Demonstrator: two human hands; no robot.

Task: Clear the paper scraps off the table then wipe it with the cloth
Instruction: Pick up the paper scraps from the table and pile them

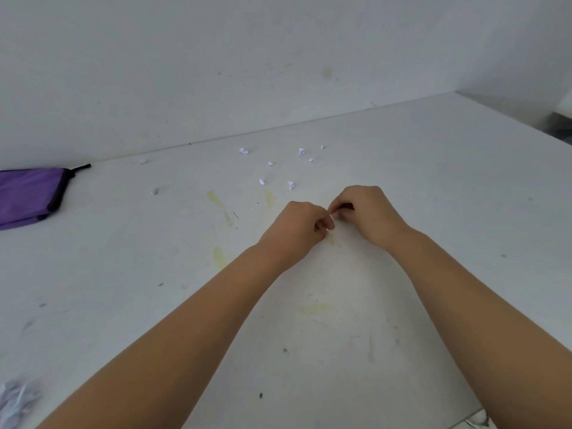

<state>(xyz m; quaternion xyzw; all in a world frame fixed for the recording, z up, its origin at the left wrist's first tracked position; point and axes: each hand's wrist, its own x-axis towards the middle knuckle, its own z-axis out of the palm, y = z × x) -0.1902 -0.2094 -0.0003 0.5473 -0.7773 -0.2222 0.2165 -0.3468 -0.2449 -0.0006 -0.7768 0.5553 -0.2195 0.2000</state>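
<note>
Head view: both hands meet mid-table, fingertips touching
Left hand [298,230]: curled shut, can't tell what's inside
Right hand [365,212]: pinching a tiny white bit, looks like
Scraps [291,184]: scattered just beyond the hands, toward the wall
Cloth [26,196]: purple, far left
Table [433,187]: white, yellowish stains

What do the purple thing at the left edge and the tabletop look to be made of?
Purple item: looks like woven fabric, matte, with soft folds and dark stitched edging; probably a cloth or pouch. Table: a hard, smooth white surface, perhaps laminate or painted board, matte, marked with yellowish stains and dark specks.
</note>
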